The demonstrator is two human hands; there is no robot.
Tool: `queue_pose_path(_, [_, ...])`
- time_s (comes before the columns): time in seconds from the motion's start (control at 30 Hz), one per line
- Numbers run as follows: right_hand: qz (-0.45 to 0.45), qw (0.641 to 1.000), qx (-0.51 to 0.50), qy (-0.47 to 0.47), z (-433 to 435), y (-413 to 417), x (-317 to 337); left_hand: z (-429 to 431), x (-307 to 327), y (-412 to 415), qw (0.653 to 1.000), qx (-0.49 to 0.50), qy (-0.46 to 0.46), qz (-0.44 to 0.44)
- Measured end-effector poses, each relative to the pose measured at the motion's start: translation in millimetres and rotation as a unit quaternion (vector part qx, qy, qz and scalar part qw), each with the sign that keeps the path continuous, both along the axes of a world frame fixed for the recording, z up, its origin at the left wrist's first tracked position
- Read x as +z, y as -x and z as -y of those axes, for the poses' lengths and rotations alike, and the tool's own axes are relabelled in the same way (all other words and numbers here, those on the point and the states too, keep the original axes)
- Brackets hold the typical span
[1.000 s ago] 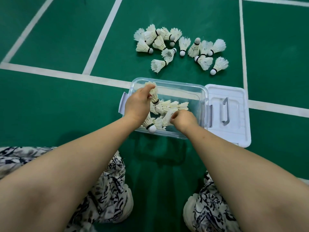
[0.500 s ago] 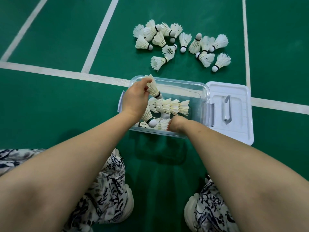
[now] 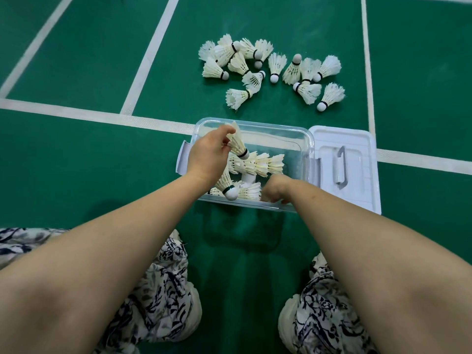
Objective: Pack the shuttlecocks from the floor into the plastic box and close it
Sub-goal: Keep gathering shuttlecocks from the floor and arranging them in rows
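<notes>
Raised slightly since a second ago, left hand [image 3: 208, 155], centre of frame, pinching white feather shuttlecock [image 3: 238, 146] by its skirt, cork tip pointing down-right, above clear rectangular plastic box [image 3: 293, 141]. Sunk lower meanwhile, right hand [image 3: 274, 191], against near wall inside box, fingers bent downward and hidden (grasp impossible to tell). Beneath both, packed shuttlecocks [image 3: 263, 164] lying in box. Right of box and touching it, pale plastic lid [image 3: 357, 180] with handle. Upper centre, on green court floor [image 3: 76, 162] with white lines, loose cluster of shuttlecocks [image 3: 277, 63], apart from box.
</notes>
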State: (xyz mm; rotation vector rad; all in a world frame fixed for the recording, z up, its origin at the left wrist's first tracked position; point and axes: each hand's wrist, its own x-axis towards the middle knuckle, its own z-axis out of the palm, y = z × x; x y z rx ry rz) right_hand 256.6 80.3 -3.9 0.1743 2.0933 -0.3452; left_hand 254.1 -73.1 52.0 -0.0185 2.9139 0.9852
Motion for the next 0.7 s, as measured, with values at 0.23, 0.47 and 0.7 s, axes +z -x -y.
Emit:
queue_pose_path(0.23, [-0.088,0.990,-0.085,0.064,-6,7,29,-6,10,-7,1.000,-0.012,-0.002,-0.006])
queue_pose_path(0.47, [-0.215,0.917,-0.224,0.249,-7,13,58,-14,16,-11,0.998,-0.046,0.034,-0.023])
queue_pose_path(0.7, [-0.329,0.879,-0.188,0.288,-7,4,64,-32,16,-6,0.984,-0.147,0.096,-0.025])
